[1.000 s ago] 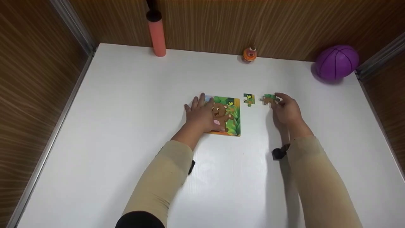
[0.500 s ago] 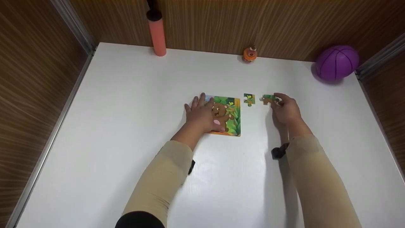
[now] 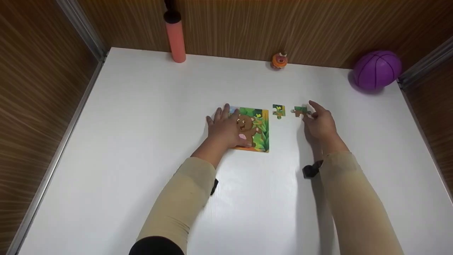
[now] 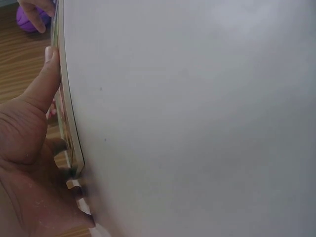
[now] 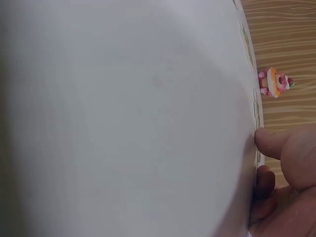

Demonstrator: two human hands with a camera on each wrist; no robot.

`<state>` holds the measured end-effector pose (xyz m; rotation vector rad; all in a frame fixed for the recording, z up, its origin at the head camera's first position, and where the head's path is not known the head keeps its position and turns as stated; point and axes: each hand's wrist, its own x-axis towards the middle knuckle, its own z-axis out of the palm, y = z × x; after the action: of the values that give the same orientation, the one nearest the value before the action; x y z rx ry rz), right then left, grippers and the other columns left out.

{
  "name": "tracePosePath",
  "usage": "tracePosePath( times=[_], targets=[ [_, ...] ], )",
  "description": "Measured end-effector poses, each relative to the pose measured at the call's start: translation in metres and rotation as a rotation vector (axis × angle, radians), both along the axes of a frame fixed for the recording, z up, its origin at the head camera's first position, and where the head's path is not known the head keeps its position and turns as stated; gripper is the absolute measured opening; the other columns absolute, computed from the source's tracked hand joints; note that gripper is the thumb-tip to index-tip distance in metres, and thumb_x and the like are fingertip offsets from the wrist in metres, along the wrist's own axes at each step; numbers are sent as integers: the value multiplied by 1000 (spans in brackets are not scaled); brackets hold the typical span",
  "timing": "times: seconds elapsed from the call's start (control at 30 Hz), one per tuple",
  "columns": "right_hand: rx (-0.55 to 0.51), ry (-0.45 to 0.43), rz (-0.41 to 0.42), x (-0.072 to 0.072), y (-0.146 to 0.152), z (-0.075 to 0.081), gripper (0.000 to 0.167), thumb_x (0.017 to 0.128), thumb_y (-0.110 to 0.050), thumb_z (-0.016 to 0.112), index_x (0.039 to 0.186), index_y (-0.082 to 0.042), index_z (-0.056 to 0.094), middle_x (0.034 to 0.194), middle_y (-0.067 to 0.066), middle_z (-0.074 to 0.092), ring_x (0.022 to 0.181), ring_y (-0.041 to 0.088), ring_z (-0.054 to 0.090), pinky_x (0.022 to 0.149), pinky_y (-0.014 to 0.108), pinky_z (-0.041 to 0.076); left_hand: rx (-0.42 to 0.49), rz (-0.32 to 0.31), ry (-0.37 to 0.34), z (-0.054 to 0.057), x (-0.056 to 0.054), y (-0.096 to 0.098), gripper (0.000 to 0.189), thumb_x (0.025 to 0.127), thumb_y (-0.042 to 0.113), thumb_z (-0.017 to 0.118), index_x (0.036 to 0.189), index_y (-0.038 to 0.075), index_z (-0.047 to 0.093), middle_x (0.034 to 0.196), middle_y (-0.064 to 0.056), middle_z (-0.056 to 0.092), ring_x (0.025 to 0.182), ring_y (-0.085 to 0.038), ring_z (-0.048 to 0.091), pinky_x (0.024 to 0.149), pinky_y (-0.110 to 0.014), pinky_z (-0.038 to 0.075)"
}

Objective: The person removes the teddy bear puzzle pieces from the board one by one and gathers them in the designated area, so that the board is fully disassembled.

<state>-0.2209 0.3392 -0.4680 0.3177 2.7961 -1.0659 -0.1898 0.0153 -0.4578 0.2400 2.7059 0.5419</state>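
My left hand (image 3: 223, 131) rests with spread fingers on a square bear jigsaw puzzle (image 3: 260, 136), covering its left part. In the left wrist view the puzzle shows edge-on beneath that hand (image 4: 24, 143). To the right of the puzzle lies a loose jigsaw piece (image 3: 279, 111) with a yellow and green print. Farther right, a brown and green jigsaw piece (image 3: 300, 111) lies flat at the fingertips of my right hand (image 3: 321, 124). The right index finger is raised off that piece, while the thumb is at its near edge. In the right wrist view the thumb (image 5: 270, 142) touches the table surface or piece edge.
A pink cylinder with a black top (image 3: 176, 42) stands at the back left of the white table (image 3: 141, 117). A small orange and pink figurine (image 3: 279, 61) sits at the back edge. A purple ball (image 3: 377, 71) occupies the back right corner. Wooden panels (image 3: 226, 28) border the table.
The right index finger has lifted off the brown and green jigsaw piece, which has shifted very slightly. My left hand and the puzzle have stayed in place.
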Motion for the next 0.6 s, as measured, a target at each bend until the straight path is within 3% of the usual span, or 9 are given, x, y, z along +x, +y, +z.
tracePosePath(
  times=[0.3, 0.43, 0.6],
  targets=[
    [42, 88, -35, 6, -9, -4, 65, 105, -9, 57, 166, -7, 33, 136, 31, 49, 119, 38, 52, 105, 52, 47, 12, 9, -7, -1, 0, 0, 132, 73, 69, 88, 172, 18, 17, 178, -12, -2, 163, -36, -3, 125, -70, 3],
    [114, 133, -44, 9, -22, 0, 63, 103, -8, 59, 163, -5, 38, 142, 32, 45, 125, 42, 55, 109, 54, 47, 6, 13, -9, -2, 0, 0, 138, 74, 70, 87, 171, 10, 11, 178, -12, -2, 163, -35, -3, 126, -69, 3],
    [131, 190, -18, 13, -45, 9, 54, 107, -15, 60, 158, -5, 46, 146, 27, 43, 130, 42, 55, 113, 54, 45, 19, 21, -14, -1, 0, 1, 144, 73, 70, 87, 170, 3, 5, 178, -11, -2, 163, -34, -4, 126, -67, 2]
  ],
)
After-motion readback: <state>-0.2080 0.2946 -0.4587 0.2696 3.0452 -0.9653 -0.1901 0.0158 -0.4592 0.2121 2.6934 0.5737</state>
